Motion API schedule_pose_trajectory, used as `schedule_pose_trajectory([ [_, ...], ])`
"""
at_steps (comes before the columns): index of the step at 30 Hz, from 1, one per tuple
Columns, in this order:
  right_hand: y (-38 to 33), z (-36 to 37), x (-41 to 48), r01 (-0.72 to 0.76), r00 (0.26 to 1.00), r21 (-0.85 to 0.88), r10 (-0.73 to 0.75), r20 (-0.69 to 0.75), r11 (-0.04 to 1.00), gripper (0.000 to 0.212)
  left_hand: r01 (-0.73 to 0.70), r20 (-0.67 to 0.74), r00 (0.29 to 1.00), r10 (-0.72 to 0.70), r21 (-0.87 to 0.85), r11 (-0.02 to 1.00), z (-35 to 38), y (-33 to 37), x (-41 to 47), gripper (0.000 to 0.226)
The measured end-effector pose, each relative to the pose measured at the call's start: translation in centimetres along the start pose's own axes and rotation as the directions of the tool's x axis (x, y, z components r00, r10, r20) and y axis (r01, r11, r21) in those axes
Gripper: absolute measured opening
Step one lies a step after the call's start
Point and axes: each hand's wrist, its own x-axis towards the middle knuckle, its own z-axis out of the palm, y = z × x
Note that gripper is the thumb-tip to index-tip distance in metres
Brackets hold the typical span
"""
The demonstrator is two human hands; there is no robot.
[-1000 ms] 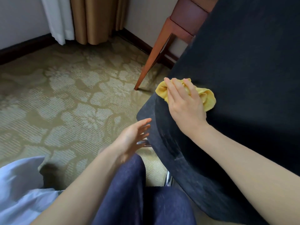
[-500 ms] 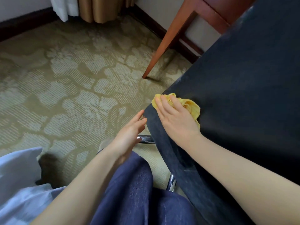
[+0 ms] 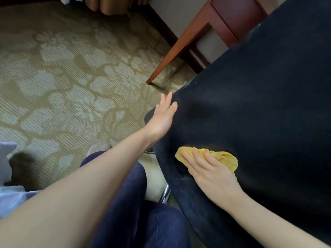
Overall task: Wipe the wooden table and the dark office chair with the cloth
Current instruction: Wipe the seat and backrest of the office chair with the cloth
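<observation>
Pressing cloth [image 3: 224, 156] on chair [image 3: 259, 104]: right hand [image 3: 211, 174]; left hand [image 3: 163, 117] touches chair.

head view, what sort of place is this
Likely a hotel room, though that is a guess: a floral patterned carpet, heavy tan curtains, and a reddish wooden table beside the dark chair.

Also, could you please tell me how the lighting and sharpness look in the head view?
Head view: soft, even light, no glare; the dark office chair reads nearly black, little texture; the yellow cloth under the right hand is fairly sharp; wide-angle stretch enlarges the left forearm at the bottom edge.
</observation>
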Motion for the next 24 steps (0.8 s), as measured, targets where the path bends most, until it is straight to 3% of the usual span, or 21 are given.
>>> schedule_pose_trajectory([
  [4, 2.1, -2.6, -2.5, -0.18, 0.977, -0.044, 0.174, -0.125, 0.983, 0.041, -0.022, 0.018, 1.0, 0.025, -0.116, 0.993, 0.4, 1.7, 0.7, 0.048],
  [9, 7.2, -7.9, -1.4, -0.487, 0.828, 0.004, 0.463, -0.317, 0.874, 0.047, 0.01, 0.078, 0.997, 0.007, -0.209, 0.978, -0.3, 2.3, 0.4, 0.053],
  [12, 9.4, -10.6, 1.9, -0.587, 0.778, 0.009, 0.567, -0.271, 0.809, 0.043, 0.004, 0.099, 0.995, 0.021, -0.248, 0.969, -1.1, 2.4, 0.4, 0.059],
  [16, 10.5, -11.2, 7.6, -0.558, 0.828, -0.024, 0.553, -0.092, 0.83, 0.046, -0.044, -0.015, 0.999, 0.041, -0.247, 0.968, -2.6, 1.7, 0.4, 0.055],
  [20, 9.6, -8.9, 11.7, -0.437, 0.899, -0.026, 0.437, -0.009, 0.899, 0.042, -0.047, -0.161, 0.987, 0.012, -0.214, 0.976, -4.7, -0.4, 0.6, 0.05],
  [24, 7.5, -6.2, 15.3, -0.404, 0.913, 0.034, 0.401, 0.077, 0.914, 0.04, -0.03, -0.231, 0.973, -0.018, -0.203, 0.979, -6.2, -2.2, 0.8, 0.049],
])
